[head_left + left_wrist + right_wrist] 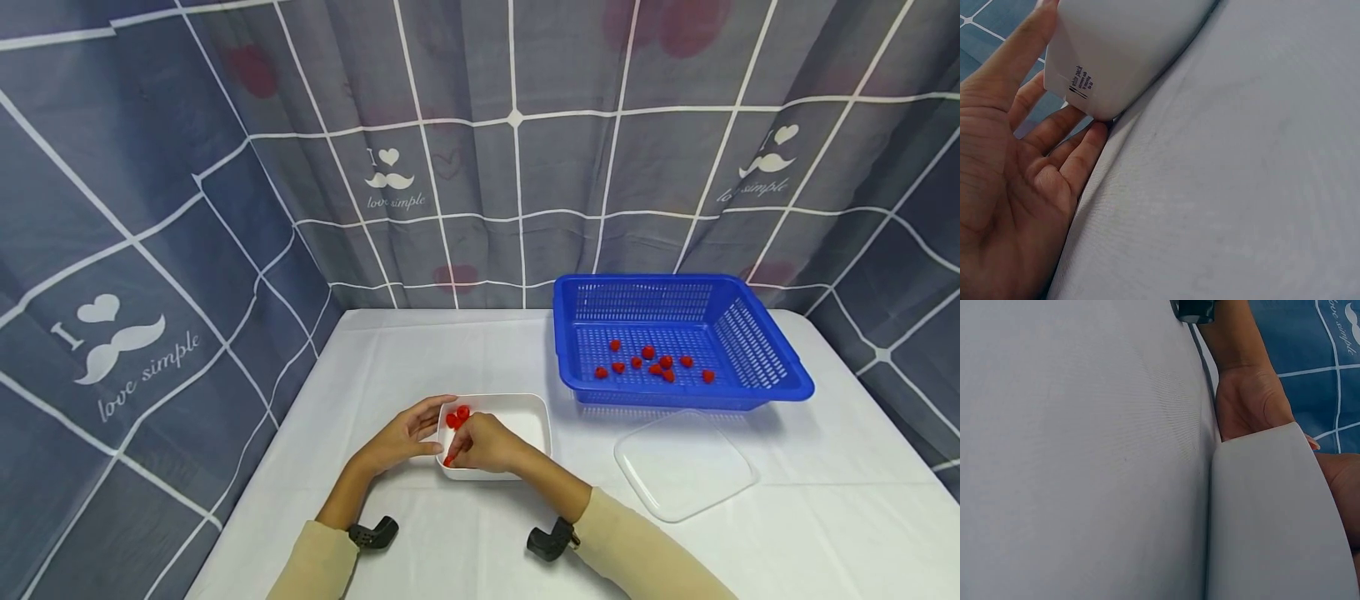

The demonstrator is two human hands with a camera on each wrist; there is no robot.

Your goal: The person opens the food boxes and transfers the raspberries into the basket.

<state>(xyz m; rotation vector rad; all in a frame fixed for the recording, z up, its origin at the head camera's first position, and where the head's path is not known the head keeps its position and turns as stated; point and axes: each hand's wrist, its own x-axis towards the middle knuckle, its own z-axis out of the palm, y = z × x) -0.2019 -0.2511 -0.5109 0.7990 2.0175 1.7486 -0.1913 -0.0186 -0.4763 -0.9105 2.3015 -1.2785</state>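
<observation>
A white rectangular plastic box point(531, 415) stands on the cloth, with a few small red pieces point(462, 412) at its left end. My left hand point(401, 435) holds that end, thumb near the front corner and index finger at the far rim. In the left wrist view, bent fingers of this hand touch the box wall point(1116, 56), which bears printed lettering. My right hand point(483, 443) reaches down inside the box, pinching a small red piece point(448, 460) at the near left corner. The right wrist view shows the box's outer wall point(1272, 512), which hides the fingertips.
A blue perforated basket point(566, 333) with several small red pieces point(665, 362) stands at the back right. In front of it lies a clear lid point(686, 467). The white cloth-covered table point(450, 542) is bounded by grey-blue checked curtains point(465, 250).
</observation>
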